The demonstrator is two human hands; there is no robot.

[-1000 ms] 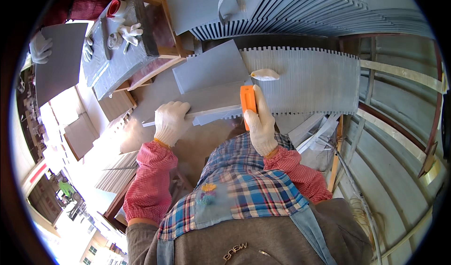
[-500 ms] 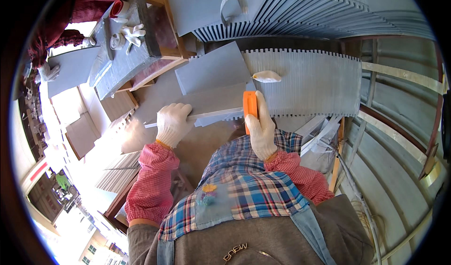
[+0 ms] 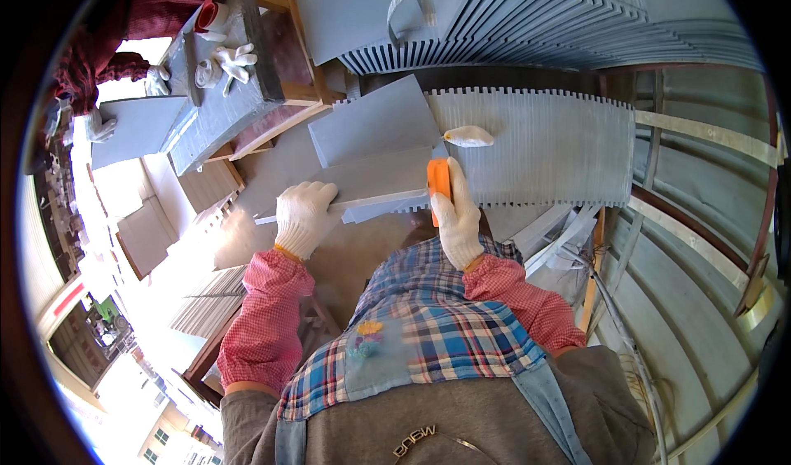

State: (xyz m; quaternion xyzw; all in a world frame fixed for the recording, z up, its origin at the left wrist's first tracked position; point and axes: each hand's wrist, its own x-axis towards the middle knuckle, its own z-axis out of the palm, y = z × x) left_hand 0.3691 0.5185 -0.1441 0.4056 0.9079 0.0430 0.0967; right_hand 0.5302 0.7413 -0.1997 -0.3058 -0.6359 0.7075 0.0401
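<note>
"What's changed on your feed?"
"Across at the counter, the co-worker has lowered a loose sheet flatter, against the edge. On my side almost nothing: the orange tool stays by the right end of the grey panel, so I'd judge the work to be at a steady hold."
"And each grip?"
"My left hand is curled over the panel toward its left end; I can't see underneath. My right hand is closed around the tool. Whether that touches the panel, I can't tell."
"How does the panel look?"
"Flat, matte grey, long and narrow, a pale edge toward me. It's in front of a tilted sheet, left of most of the notched sheet."
</note>
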